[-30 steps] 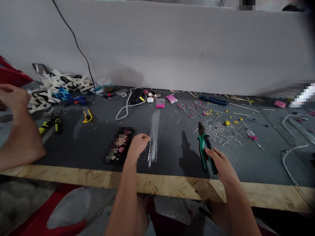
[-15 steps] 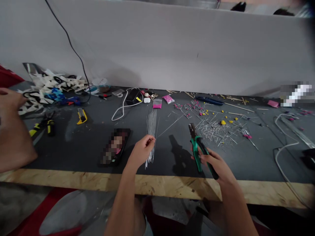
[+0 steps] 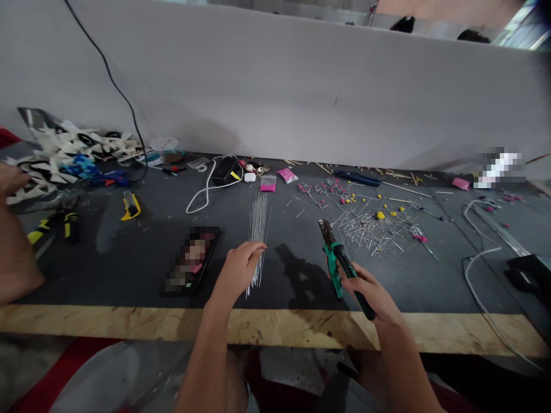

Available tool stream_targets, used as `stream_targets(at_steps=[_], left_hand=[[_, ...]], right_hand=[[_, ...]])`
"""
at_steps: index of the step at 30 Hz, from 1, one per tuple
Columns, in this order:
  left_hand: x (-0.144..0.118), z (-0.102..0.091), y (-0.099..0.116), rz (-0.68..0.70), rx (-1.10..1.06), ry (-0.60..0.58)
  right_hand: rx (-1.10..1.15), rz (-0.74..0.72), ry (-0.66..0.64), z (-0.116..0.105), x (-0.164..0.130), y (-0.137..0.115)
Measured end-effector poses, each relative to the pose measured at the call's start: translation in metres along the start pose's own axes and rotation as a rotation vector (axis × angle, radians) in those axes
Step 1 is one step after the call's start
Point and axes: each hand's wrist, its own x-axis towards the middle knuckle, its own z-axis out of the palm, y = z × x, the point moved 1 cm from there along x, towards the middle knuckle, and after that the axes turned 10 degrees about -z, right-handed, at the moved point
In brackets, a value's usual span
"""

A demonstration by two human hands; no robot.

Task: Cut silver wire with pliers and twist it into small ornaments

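Note:
My left hand (image 3: 241,267) is closed in a pinch over a bundle of thin silver wires (image 3: 257,221) lying lengthwise on the dark tabletop. From its fingertips a faint bit of wire (image 3: 272,246) sticks out to the right. My right hand (image 3: 365,289) grips pliers with green and black handles (image 3: 333,258), their jaws pointing up and away from me. How far the jaws are apart is hard to make out. Right of the pliers lies a loose pile of cut wire pieces (image 3: 370,232), with wire loops bearing pink bits (image 3: 331,186) behind it.
Left of the bundle lies a phone (image 3: 191,261). Farther left are a yellow cutter knife (image 3: 130,206), yellow-black pliers (image 3: 71,226) and another person's arm (image 3: 17,252). Pink packets (image 3: 267,183) sit toward the wall. A white cable (image 3: 469,269) runs along the right.
The long wire that reached up and right from my left hand now shows only as a short bit. The view has shifted slightly; the pliers stay in my right hand.

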Motion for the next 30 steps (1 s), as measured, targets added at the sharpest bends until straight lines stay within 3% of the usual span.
stream_targets(at_steps=[6, 10, 17, 26, 30], left_hand=[[-0.003, 0.007, 0.014, 0.089, 0.096, 0.069], [-0.007, 0.015, 0.026, 0.164, 0.165, 0.133], [-0.009, 0.015, 0.033, 0.151, 0.19, 0.237], [-0.011, 0.028, 0.04, 0.187, 0.096, 0.272], [-0.009, 0.027, 0.033, 0.114, -0.128, 0.338]], right_hand=[[-0.109, -0.018, -0.023, 0.014, -0.003, -0.011], [-0.127, -0.023, -0.114, 0.024, -0.005, -0.013], [-0.118, -0.025, -0.179, 0.023, -0.005, -0.007], [-0.167, -0.143, -0.144, 0.035, -0.003, -0.003], [-0.183, -0.178, -0.121, 0.034, -0.001, -0.001]])
